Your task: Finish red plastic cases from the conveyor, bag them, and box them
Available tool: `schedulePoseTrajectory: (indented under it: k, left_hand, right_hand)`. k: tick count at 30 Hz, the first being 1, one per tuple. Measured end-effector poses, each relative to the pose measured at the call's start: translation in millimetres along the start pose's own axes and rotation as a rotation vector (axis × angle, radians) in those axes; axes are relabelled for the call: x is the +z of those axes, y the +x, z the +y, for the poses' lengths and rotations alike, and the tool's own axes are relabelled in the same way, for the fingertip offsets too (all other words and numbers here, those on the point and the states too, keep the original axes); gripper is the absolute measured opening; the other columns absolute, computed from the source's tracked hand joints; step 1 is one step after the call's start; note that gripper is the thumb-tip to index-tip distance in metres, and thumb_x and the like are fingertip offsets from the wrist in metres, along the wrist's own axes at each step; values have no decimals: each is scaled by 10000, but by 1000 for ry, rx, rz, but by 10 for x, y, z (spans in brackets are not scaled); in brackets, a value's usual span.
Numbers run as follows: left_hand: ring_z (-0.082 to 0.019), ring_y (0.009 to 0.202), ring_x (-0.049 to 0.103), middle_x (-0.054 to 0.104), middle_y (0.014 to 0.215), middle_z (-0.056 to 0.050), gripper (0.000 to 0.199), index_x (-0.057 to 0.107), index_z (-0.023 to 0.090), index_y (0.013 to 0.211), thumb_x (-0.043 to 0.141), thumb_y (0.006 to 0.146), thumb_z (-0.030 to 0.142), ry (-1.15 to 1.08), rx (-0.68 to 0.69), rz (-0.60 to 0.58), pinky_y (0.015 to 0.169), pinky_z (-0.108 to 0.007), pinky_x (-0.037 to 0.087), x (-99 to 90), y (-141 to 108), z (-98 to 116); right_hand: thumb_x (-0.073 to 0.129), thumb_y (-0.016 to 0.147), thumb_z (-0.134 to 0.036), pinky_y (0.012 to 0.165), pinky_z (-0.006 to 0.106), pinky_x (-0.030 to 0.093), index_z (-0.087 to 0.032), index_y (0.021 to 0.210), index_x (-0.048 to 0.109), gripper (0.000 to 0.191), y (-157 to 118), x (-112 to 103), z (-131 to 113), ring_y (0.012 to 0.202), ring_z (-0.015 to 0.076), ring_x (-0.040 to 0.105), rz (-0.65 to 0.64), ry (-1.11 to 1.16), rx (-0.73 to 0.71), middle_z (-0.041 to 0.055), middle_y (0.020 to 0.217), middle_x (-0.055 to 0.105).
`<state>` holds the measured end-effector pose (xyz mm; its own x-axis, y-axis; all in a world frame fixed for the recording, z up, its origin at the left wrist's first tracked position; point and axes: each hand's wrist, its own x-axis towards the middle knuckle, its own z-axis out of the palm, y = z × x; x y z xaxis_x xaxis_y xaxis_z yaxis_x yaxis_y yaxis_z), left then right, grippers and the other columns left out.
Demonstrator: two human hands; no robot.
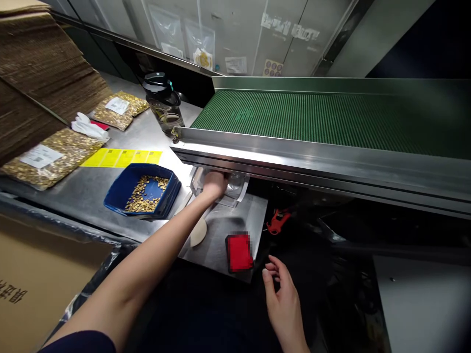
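Note:
My left hand (215, 185) reaches in under the conveyor's edge, over clear plastic bags (234, 187) lying on the metal table. Its fingers are largely hidden, so their grip cannot be made out. Lower down, my right hand (284, 299) hangs beyond the table's corner, thumb and fingers loosely curled and apart, with nothing in it. Close to it on the table lies a red square with a black border (239, 252). A blue bin (166, 198) holding small golden metal pieces stands left of my left hand. Beneath my left forearm a pale round piece (198, 232) is partly covered.
A green conveyor belt (294, 117) with a metal side rail (312, 171) runs to the right. A dark bottle (164, 105), yellow labels (121, 158) and filled bags (55, 154) occupy the table's left. Stacked cardboard (40, 63) rises behind. An orange-red tool (277, 221) is beside the table edge.

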<state>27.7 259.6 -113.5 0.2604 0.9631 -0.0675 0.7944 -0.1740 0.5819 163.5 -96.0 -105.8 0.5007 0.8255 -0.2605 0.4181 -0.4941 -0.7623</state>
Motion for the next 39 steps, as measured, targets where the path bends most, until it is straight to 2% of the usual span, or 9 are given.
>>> schedulePoseTrajectory:
  k: [6,11,16,19,23,26,33,36,39]
  left_hand:
    - [-219,908,650,710,949,-47,137,681,178,951,584,977,271,-228,145,10,850,-350,498,-247,-470,-54]
    - [-181,754,570,614,784,0,239,611,196,854,514,998,361,-452,219,-37,705,-287,435,-424,-896,99]
    - [-173,748,579,627,788,-10,273,629,183,857,544,995,402,-624,227,-106,689,-268,464,-496,-1205,247]
    - [-187,792,639,698,851,-48,296,680,174,923,503,1022,388,-687,211,-158,730,-284,516,-490,-1410,269]
    - [-201,896,678,728,1022,-74,229,678,195,1135,638,954,329,-735,200,-207,827,-313,561,-418,-1688,285]
    - [-179,807,667,696,915,-34,306,618,210,1201,670,900,237,-695,200,-181,760,-290,570,-353,-1806,280]
    - [-194,876,606,619,929,-27,334,634,224,1109,536,826,77,-472,179,21,818,-315,509,-362,-1807,169]
    - [-202,909,654,672,999,-37,365,626,229,1197,604,841,156,-485,180,-72,738,-277,534,-350,-1804,138]
    - [-186,807,670,711,914,-20,187,683,222,1024,624,849,194,-481,184,-101,703,-266,536,-390,-1778,86]
  right_hand:
    - [541,1025,-458,858,316,564,-249,1134,719,296,-6,-26,-238,1006,223,709,56,138,-46,67,1120,743]
    - [553,1016,-374,856,317,556,-253,1125,711,227,502,110,-976,963,204,698,-8,194,-283,53,1072,739]
    - [752,856,-479,801,344,571,-227,1247,681,470,1008,303,-1427,929,243,713,-194,291,-201,78,1111,755]
    - [620,946,-467,749,315,574,-198,1049,749,316,1073,361,-1392,804,215,727,-275,409,-164,53,892,773]
    - [572,964,-491,600,270,539,-167,941,732,363,988,359,-1206,655,189,694,-255,420,-105,49,766,744]
    - [653,914,-516,529,243,451,-189,810,688,345,912,309,-1114,556,162,615,-223,345,-83,13,654,691]
    - [729,868,-470,588,257,282,-231,687,507,373,800,221,-1126,566,134,437,-95,-65,-202,-61,579,506]
    - [662,911,-492,580,242,314,-234,681,438,412,788,234,-1173,581,126,451,-194,-17,-226,-67,614,490]
    - [635,919,-457,579,231,337,-233,673,418,397,757,227,-1187,590,125,475,-249,-24,-237,-64,623,494]
